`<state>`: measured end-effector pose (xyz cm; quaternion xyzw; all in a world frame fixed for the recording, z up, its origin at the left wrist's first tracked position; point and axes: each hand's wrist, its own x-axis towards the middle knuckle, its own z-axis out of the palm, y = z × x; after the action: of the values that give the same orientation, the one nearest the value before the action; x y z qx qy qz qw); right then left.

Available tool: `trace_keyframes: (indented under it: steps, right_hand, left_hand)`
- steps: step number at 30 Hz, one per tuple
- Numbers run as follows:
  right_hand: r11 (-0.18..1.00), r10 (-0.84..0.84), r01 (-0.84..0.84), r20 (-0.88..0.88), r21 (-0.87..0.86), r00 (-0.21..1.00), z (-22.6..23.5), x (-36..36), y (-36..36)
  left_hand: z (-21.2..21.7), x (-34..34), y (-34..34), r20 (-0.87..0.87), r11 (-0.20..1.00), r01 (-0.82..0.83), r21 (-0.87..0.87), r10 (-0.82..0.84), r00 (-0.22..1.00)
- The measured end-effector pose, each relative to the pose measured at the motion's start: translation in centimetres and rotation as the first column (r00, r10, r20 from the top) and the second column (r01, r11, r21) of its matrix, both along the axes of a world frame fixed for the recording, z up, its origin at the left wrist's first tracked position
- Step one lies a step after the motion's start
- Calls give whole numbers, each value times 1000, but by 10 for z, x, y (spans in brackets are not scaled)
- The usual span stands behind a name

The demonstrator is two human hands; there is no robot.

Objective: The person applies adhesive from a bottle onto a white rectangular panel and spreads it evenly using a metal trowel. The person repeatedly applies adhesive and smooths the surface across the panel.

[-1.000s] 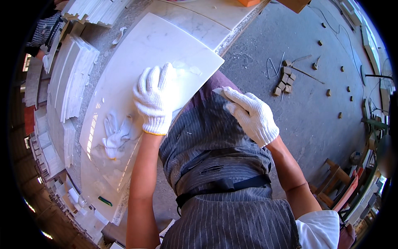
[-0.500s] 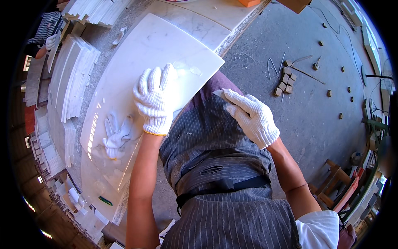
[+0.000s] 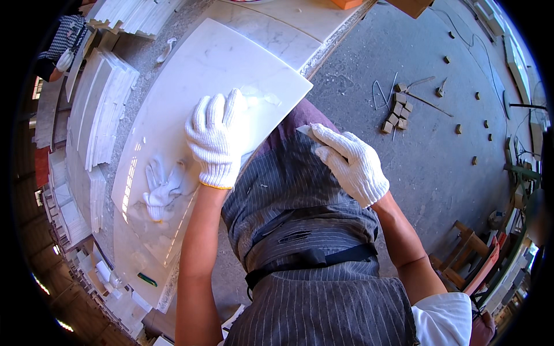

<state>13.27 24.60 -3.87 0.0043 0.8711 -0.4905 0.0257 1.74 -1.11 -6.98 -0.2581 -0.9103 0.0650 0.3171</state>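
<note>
**Hands holding steady on a polished white slab**

Almost nothing is changing between the earlier pictures and this one: the person's left hand [image 3: 216, 138] is staying in the same spot on the white marble slab [image 3: 196, 98], and the right hand [image 3: 349, 161] is keeping its place at the slab's near right edge. The slab is not shifting either. That stillness suggests the person is bracing or checking the piece rather than carrying it anywhere.

The left hand, in a white knit glove, is lying flat with its fingers spread, palm down on the glossy surface near the slab's near right corner. Its reflection is showing in the polish further to the left. The right hand, also gloved, is curling over something at the slab's edge in front of the striped apron [image 3: 311, 242]; whether it is pinching a small tool or just the stone cannot be told.

The slab is resting on a grey workbench [image 3: 277, 34], tilted toward the person. Stacks of cut white tiles [image 3: 98, 109] are sitting to the left. Small stone blocks [image 3: 398, 112] are lying scattered on the concrete floor [image 3: 438, 167] to the right.

No container is showing clearly anywhere in view, so nothing can be said of contents.
</note>
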Motion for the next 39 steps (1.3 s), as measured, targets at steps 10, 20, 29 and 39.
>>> trace_keyframes:
  steps: [10, 20, 29, 39]
  right_hand:
    - [1000, -1, 1, 2, -10, 1000, -2, 0, -1]
    - [1000, 2, -2, 16, 13, 1000, -1, -3, 0]
    - [972, -69, 104, 167, -210, 984, 14, -4, -3]
    - [864, -29, 197, 345, -463, 938, 10, -6, -11]
  left_hand:
    - [-3, -1, 0, -27, 1000, 14, 10, -14, 1000]
    - [-4, -2, 1, -29, 998, -6, 57, 8, 1000]
    - [-6, 5, -3, 145, 969, -109, 223, 77, 986]
    - [-3, 18, -8, 228, 643, -93, 760, -130, 965]
